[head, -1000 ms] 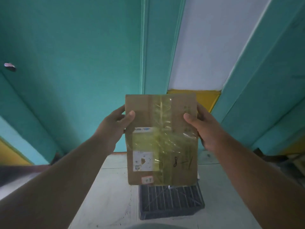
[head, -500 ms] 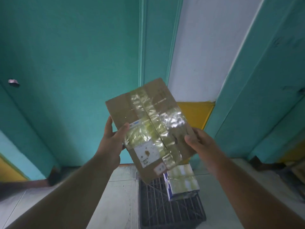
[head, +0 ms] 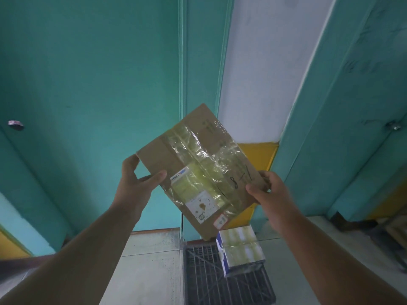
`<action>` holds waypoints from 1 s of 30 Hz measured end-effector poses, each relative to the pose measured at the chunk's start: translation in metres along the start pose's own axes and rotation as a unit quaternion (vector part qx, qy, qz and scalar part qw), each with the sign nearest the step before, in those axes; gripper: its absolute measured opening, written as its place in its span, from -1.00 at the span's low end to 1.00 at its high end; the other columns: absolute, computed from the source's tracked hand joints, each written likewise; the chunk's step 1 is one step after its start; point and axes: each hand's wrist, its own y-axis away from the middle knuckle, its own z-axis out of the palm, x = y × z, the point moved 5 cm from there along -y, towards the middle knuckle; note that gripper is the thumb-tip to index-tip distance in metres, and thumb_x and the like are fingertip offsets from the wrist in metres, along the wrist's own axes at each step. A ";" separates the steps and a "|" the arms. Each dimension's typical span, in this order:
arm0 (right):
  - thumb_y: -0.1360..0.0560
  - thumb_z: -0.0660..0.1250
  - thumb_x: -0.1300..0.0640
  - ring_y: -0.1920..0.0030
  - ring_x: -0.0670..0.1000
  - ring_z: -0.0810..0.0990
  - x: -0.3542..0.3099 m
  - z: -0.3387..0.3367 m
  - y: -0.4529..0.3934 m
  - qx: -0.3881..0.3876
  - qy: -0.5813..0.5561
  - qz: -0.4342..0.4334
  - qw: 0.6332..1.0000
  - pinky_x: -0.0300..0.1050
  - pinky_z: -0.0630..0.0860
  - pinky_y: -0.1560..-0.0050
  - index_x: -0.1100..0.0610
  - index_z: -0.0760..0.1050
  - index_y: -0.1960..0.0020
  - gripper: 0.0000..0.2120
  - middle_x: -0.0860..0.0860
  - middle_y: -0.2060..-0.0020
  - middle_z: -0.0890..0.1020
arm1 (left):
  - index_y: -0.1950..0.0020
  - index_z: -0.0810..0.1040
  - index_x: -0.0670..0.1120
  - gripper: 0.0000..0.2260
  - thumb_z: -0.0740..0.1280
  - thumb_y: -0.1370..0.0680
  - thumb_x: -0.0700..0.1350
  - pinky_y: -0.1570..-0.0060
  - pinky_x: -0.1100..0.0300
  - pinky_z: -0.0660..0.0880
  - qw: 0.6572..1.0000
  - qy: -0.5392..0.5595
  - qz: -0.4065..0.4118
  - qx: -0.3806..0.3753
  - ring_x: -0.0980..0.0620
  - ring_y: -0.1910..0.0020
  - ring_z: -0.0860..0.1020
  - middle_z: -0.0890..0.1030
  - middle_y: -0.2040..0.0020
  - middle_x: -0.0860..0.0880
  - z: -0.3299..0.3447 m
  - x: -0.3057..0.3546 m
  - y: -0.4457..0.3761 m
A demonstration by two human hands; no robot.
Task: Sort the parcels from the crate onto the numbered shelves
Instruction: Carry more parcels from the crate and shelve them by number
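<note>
Between both raised hands, a flat brown cardboard parcel [head: 198,170] crossed with glossy clear tape is tilting diagonally in front of a teal painted wall [head: 88,84], showing white printed labels and handwritten black marks on its face. At its upper-left edge the left hand [head: 136,183] is gripping it, thumb lying on the face and fingers [head: 130,162] curling behind, while the right hand [head: 267,194] is pinching the lower-right edge. Below the parcel, a dark slatted plastic crate [head: 211,280] is sitting on the pale tiled floor [head: 145,271], holding a white tape-wrapped box [head: 240,249].
</note>
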 end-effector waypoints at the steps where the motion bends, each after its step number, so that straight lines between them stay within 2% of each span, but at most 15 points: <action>1: -0.47 0.51 0.20 -0.08 0.07 0.67 -0.002 -0.001 0.000 0.000 0.003 -0.004 1.000 0.17 0.64 -0.10 0.01 0.51 -0.21 -0.64 0.02 -0.09 0.65 | -0.38 0.35 0.04 -0.24 0.58 -0.24 -0.04 -0.20 -0.18 0.54 1.000 -0.021 0.012 0.006 -0.05 -0.03 0.70 0.70 -0.03 0.15 -0.001 0.005 -0.002; 2: -0.48 0.50 0.21 -0.08 0.06 0.67 -0.004 -0.001 0.000 -0.001 0.009 -0.009 1.000 0.16 0.64 -0.10 0.01 0.51 -0.21 -0.64 0.01 -0.08 0.66 | -0.34 0.37 0.02 -0.28 0.58 -0.24 -0.01 -0.18 -0.17 0.55 0.999 -0.043 0.022 0.017 -0.04 -0.01 0.70 0.71 0.00 0.14 -0.002 0.010 -0.004; 4: -0.48 0.49 0.20 -0.06 0.02 0.67 -0.011 -0.002 -0.001 -0.005 0.024 -0.018 1.000 0.12 0.64 -0.10 -0.04 0.52 -0.19 -0.67 -0.03 -0.06 0.67 | -0.28 0.39 0.01 -0.34 0.61 -0.28 -0.02 -0.05 -0.08 0.59 0.995 -0.074 0.051 0.040 0.00 -0.03 0.69 0.66 -0.11 0.08 -0.004 0.018 -0.008; 6: -0.48 0.49 0.16 -0.05 -0.01 0.68 -0.017 -0.005 -0.004 -0.004 0.045 -0.025 0.999 0.13 0.64 -0.10 -0.10 0.53 -0.19 -0.66 -0.07 -0.04 0.69 | -0.35 0.34 0.04 -0.32 0.62 -0.35 -0.10 0.11 0.06 0.55 0.992 -0.090 0.073 0.051 0.01 -0.03 0.66 0.58 -0.20 0.07 -0.008 0.023 -0.011; 8: -0.43 0.49 0.04 -0.04 -0.02 0.68 -0.027 -0.008 -0.005 0.000 0.084 -0.031 0.996 0.16 0.64 -0.06 -0.14 0.54 -0.22 -0.62 -0.12 -0.01 0.69 | -0.43 0.31 0.14 -0.24 0.62 -0.35 -0.09 0.17 0.13 0.50 0.986 -0.136 0.093 0.023 0.07 0.02 0.65 0.54 -0.20 0.07 -0.008 0.026 -0.013; 10: -0.36 0.44 -0.07 -0.02 -0.04 0.67 -0.039 -0.008 -0.007 0.011 0.132 -0.051 0.990 0.15 0.64 -0.05 -0.14 0.52 -0.27 -0.52 -0.14 -0.01 0.69 | -0.29 0.44 0.16 -0.39 0.63 -0.33 -0.04 0.15 0.21 0.48 0.964 -0.241 0.113 0.003 0.12 0.04 0.60 0.51 -0.19 0.04 -0.005 0.027 -0.012; 12: -0.40 0.46 -0.06 -0.02 -0.04 0.66 -0.052 -0.008 -0.009 0.038 0.160 -0.068 0.984 0.09 0.63 -0.08 -0.11 0.46 -0.37 -0.46 -0.12 -0.07 0.66 | -0.08 0.46 0.11 -0.53 0.63 -0.30 0.00 0.10 0.15 0.48 0.949 -0.297 0.106 0.010 0.08 0.04 0.56 0.51 -0.11 0.04 -0.003 0.021 -0.008; 14: -0.45 0.51 0.00 -0.04 -0.03 0.64 -0.063 -0.011 -0.012 0.075 0.166 -0.068 0.981 0.02 0.60 -0.11 -0.08 0.33 -0.48 -0.34 -0.09 -0.12 0.62 | 0.03 0.45 0.07 -0.60 0.62 -0.32 0.00 0.07 0.06 0.52 0.955 -0.288 0.074 0.006 0.02 0.04 0.58 0.59 0.00 0.08 0.003 0.009 -0.002; 16: -0.42 0.55 0.00 -0.06 -0.02 0.65 -0.070 -0.012 -0.015 0.096 0.154 -0.067 0.981 0.06 0.60 -0.16 -0.05 0.32 -0.46 -0.30 -0.09 -0.10 0.63 | -0.01 0.45 0.07 -0.61 0.60 -0.35 -0.04 0.09 0.03 0.56 0.965 -0.259 0.037 -0.009 0.02 0.08 0.62 0.63 0.01 0.11 0.009 -0.006 0.003; 20: -0.45 0.52 0.03 0.01 -0.07 0.67 -0.070 -0.004 -0.015 0.049 0.180 -0.065 0.980 0.13 0.64 -0.09 -0.07 0.49 -0.20 -0.64 -0.14 0.01 0.68 | -0.22 0.43 0.15 -0.51 0.56 -0.42 -0.15 0.09 0.08 0.55 0.982 -0.179 -0.010 -0.056 0.09 0.02 0.62 0.62 -0.02 0.14 0.022 -0.025 0.014; 21: -0.46 0.51 0.05 0.00 -0.07 0.68 -0.067 -0.001 -0.015 0.022 0.176 -0.056 0.982 0.12 0.64 -0.09 -0.10 0.47 -0.23 -0.61 -0.14 0.00 0.68 | -0.21 0.45 0.13 -0.56 0.53 -0.45 -0.17 0.11 0.13 0.53 0.983 -0.172 -0.015 -0.063 0.08 0.02 0.62 0.63 0.00 0.13 0.024 -0.027 0.016; 23: -0.45 0.53 0.11 -0.05 -0.06 0.68 -0.057 0.006 -0.013 -0.046 0.128 -0.022 0.990 0.14 0.64 -0.10 -0.17 0.32 -0.40 -0.38 -0.11 -0.08 0.67 | -0.21 0.46 0.13 -0.59 0.50 -0.48 -0.18 0.19 0.21 0.49 0.983 -0.169 -0.024 -0.067 0.10 0.04 0.61 0.62 0.00 0.13 0.024 -0.031 0.017; 26: -0.42 0.56 0.14 -0.10 0.02 0.67 -0.046 0.011 -0.011 -0.077 0.104 0.031 0.991 0.23 0.64 -0.08 -0.29 0.14 -0.49 -0.14 -0.04 -0.17 0.63 | -0.18 0.44 0.08 -0.59 0.53 -0.46 -0.19 0.17 0.11 0.56 0.983 -0.172 -0.038 -0.058 0.05 0.06 0.62 0.60 -0.03 0.09 0.022 -0.033 0.016; 27: -0.42 0.55 0.14 -0.06 0.05 0.67 -0.048 0.012 -0.011 -0.066 0.121 0.029 0.990 0.23 0.66 0.00 -0.26 0.15 -0.48 -0.17 -0.04 -0.14 0.63 | -0.12 0.44 0.04 -0.62 0.53 -0.44 -0.20 0.12 0.04 0.58 0.984 -0.164 -0.046 -0.054 0.01 0.06 0.62 0.60 -0.03 0.05 0.022 -0.032 0.014; 30: -0.46 0.52 0.03 0.05 0.05 0.67 -0.077 0.010 -0.010 0.026 0.225 -0.039 0.973 0.05 0.66 0.20 -0.03 0.32 -0.30 -0.48 -0.07 0.00 0.62 | -0.07 0.44 -0.03 -0.66 0.51 -0.44 -0.26 0.05 0.00 0.56 0.990 -0.114 -0.058 -0.055 -0.04 0.04 0.61 0.61 -0.08 -0.10 0.024 -0.029 0.006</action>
